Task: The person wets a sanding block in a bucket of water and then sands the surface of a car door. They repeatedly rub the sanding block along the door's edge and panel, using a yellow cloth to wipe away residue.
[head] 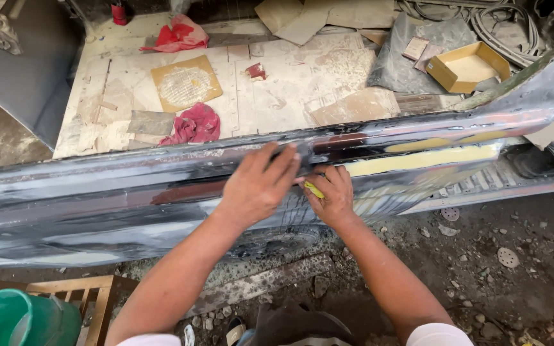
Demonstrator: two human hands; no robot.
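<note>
L to R: green bucket [8, 318] sat bottom-left next to a wooden frame [91, 291]. Long dark body panel [97, 192] ran across the whole view, propped over the dirt floor [482, 282]; behind it a dusty board floor [277, 83] w/ red rags [193, 125] and a sanding sheet [186, 82].

Left hand [258, 186] lay flat on the panel, fingers spread, palm pressing, gripping nothing. Right hand [335, 195] just beside it, curled round a small yellow scrap [313, 189], prob. sandpaper or a spreader, can't tell which. It was pinched btwn thumb and fingers against the panel face.

Further right: yellow filler strip [418, 160] along the panel's upper edge, yellow cardboard box [468, 65] well behind.

Judgement: panel looked like stiff sheet metal, long, awkward, prob. heavy-ish, edges maybe sharp; best held along the folded top edge w/ both hands, well apart. Surface dusty, likely slippery. Scrap light and flexible, fingertip pinch sufficed.
</note>
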